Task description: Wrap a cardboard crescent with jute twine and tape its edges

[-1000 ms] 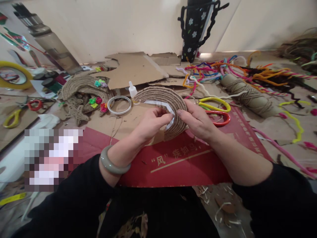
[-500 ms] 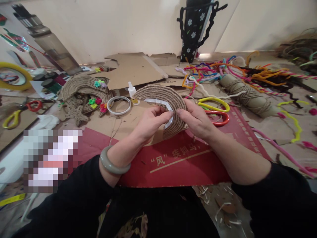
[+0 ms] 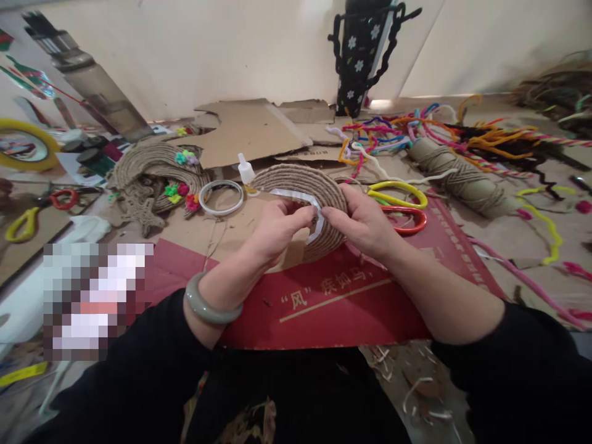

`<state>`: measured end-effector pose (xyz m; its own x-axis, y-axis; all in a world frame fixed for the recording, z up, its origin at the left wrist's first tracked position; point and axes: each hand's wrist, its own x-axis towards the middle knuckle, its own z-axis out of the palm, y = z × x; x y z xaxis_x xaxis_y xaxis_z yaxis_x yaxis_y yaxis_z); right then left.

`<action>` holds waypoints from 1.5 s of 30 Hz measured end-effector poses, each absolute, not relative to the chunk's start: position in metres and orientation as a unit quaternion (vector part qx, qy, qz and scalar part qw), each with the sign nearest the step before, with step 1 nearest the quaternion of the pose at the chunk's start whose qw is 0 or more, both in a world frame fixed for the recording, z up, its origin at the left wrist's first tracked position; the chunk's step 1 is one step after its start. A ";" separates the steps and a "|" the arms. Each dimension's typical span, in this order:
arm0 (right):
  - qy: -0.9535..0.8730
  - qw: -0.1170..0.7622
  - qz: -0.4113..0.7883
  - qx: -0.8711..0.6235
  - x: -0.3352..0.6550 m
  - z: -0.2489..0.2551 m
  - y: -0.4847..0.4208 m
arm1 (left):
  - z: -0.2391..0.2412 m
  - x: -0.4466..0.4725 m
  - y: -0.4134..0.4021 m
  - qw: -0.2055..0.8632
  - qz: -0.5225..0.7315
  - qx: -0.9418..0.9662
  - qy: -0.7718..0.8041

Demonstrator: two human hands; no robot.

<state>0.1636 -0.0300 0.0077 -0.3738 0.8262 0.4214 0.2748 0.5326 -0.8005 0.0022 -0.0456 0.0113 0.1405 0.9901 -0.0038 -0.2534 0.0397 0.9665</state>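
Between my hands, above the red cardboard (image 3: pixel 333 314), is a crescent of coiled jute rope (image 3: pixel 296 176). A white strip of tape (image 3: pixel 296 196) runs along its inner curve. My left hand (image 3: pixel 280 231) is closed on the inner edge, thumb on the strip and fingers partly hidden behind it. My right hand (image 3: pixel 363 222) grips the outer right side, its thumb reaching across the rope to the strip, near my left thumb. Beyond the crescent stands a small glue bottle (image 3: pixel 246 169). A roll of tape (image 3: pixel 222 197) lies to its left.
At left sits a rope crescent with pipe-cleaner flowers (image 3: pixel 157 163) and a rope starfish (image 3: pixel 141 206). Scissors (image 3: pixel 409 219) lie right of my hands, near a twine-wound tube (image 3: pixel 462 179) and pipe cleaners (image 3: pixel 393 132). A flowered black bottle (image 3: pixel 358 68) stands behind.
My right thumb has slid left across the rope onto the white strip. My left hand has shifted slightly left, and the crescent has tilted a little.
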 end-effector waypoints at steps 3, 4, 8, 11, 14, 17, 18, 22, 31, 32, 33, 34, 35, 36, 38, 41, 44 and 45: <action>-0.769 0.414 0.313 -0.373 0.164 0.007 -0.030 | 0.011 0.003 -0.045 0.602 0.517 0.459 0.400; -0.769 0.413 0.314 -0.372 0.164 0.006 -0.030 | 0.011 0.003 -0.045 0.604 0.516 0.458 0.399; -0.761 0.421 0.337 -0.360 0.163 0.006 -0.030 | 0.011 0.002 -0.045 0.608 0.521 0.450 0.395; -0.761 0.419 0.341 -0.360 0.163 0.007 -0.030 | 0.012 0.001 -0.045 0.602 0.542 0.444 0.384; -0.767 0.414 0.329 -0.362 0.164 0.007 -0.030 | 0.013 0.001 -0.046 0.593 0.550 0.440 0.391; -0.773 0.410 0.320 -0.363 0.164 0.007 -0.031 | 0.012 0.001 -0.045 0.589 0.549 0.441 0.396; -0.774 0.410 0.319 -0.363 0.164 0.007 -0.031 | 0.011 0.001 -0.045 0.588 0.548 0.443 0.397; -0.771 0.409 0.328 -0.360 0.163 0.007 -0.031 | 0.010 0.000 -0.044 0.583 0.548 0.452 0.394; -0.747 0.429 0.368 -0.351 0.163 0.007 -0.029 | 0.011 0.000 -0.045 0.601 0.554 0.435 0.377; -0.748 0.429 0.363 -0.351 0.163 0.007 -0.029 | 0.011 0.000 -0.045 0.601 0.554 0.434 0.378; -0.751 0.428 0.359 -0.352 0.163 0.007 -0.029 | 0.011 0.000 -0.045 0.600 0.554 0.434 0.380; -0.753 0.426 0.357 -0.353 0.163 0.008 -0.029 | 0.011 0.000 -0.044 0.600 0.553 0.434 0.381; -0.754 0.422 0.355 -0.355 0.163 0.008 -0.029 | 0.011 0.000 -0.044 0.600 0.553 0.434 0.382; -0.755 0.420 0.355 -0.357 0.163 0.008 -0.029 | 0.011 0.000 -0.044 0.600 0.554 0.433 0.382; -0.756 0.420 0.354 -0.356 0.163 0.008 -0.029 | 0.012 0.000 -0.045 0.601 0.555 0.431 0.382; -0.760 0.416 0.348 -0.358 0.163 0.007 -0.030 | 0.011 0.000 -0.045 0.600 0.556 0.429 0.382; -0.770 0.401 0.337 -0.365 0.163 0.006 -0.031 | 0.010 0.000 -0.045 0.595 0.558 0.434 0.383; -0.771 0.398 0.336 -0.366 0.163 0.006 -0.032 | 0.009 0.000 -0.045 0.594 0.558 0.435 0.383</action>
